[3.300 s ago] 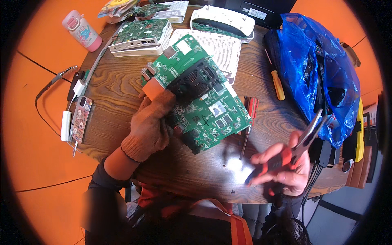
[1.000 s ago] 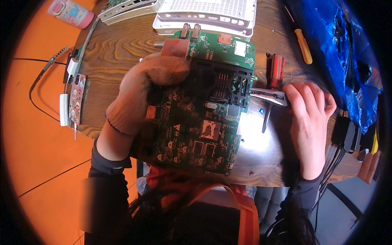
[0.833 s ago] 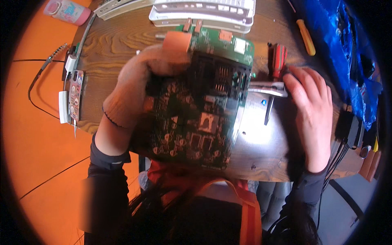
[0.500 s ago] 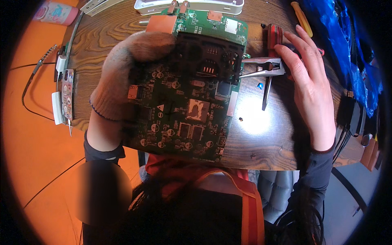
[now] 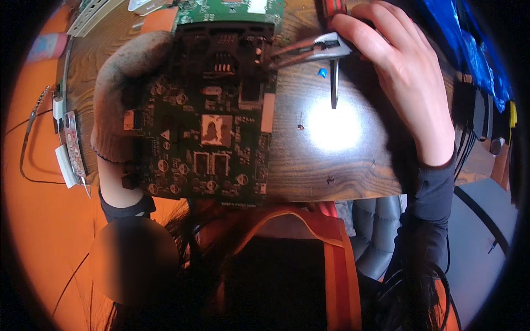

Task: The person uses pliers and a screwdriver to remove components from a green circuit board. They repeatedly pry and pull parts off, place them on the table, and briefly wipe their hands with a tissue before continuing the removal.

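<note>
Board (image 5: 187, 132) gripped by left hand (image 5: 118, 94), long axis toward body; pliers (image 5: 331, 47) grasped in right hand (image 5: 400, 63), pointed leftward at board's edge.

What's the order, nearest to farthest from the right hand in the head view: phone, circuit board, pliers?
1. Pliers: held in the right hand.
2. Circuit board: left of the pliers, held by the gloved left hand.
3. Phone: at the picture's left side, beyond the gloved left hand.

left hand (image 5: 132, 63): brown knit glove (image 5: 112, 107), dark cuff edge (image 5: 109, 158) | dark sleeves (image 5: 422, 204) | red strap (image 5: 343, 287), orange edging (image 5: 330, 287)
</note>
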A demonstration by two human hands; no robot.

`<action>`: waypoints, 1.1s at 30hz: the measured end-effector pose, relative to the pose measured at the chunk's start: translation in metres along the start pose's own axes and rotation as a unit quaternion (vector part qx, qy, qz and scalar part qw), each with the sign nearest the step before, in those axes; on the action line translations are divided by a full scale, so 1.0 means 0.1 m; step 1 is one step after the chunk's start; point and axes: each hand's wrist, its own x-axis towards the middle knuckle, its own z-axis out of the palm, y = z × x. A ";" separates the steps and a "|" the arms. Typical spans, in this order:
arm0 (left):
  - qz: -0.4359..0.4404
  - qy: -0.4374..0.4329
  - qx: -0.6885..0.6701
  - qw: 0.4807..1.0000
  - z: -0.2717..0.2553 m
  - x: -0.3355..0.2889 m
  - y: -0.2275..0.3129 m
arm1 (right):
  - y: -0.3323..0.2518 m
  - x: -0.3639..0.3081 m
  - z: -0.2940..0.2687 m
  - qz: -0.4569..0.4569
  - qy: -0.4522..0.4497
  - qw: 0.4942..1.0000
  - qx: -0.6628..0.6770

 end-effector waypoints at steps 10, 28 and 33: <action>0.054 0.012 -0.084 0.995 0.22 -0.11 -0.03 | -0.02 -0.07 0.01 0.005 -0.039 0.999 0.024; -0.095 0.032 0.060 0.993 -0.23 0.06 0.01 | -0.11 -0.05 -0.15 0.072 -0.100 0.992 -0.002; -0.116 0.056 0.106 0.986 -0.12 0.10 0.02 | -0.14 -0.05 -0.18 0.084 -0.090 0.992 -0.011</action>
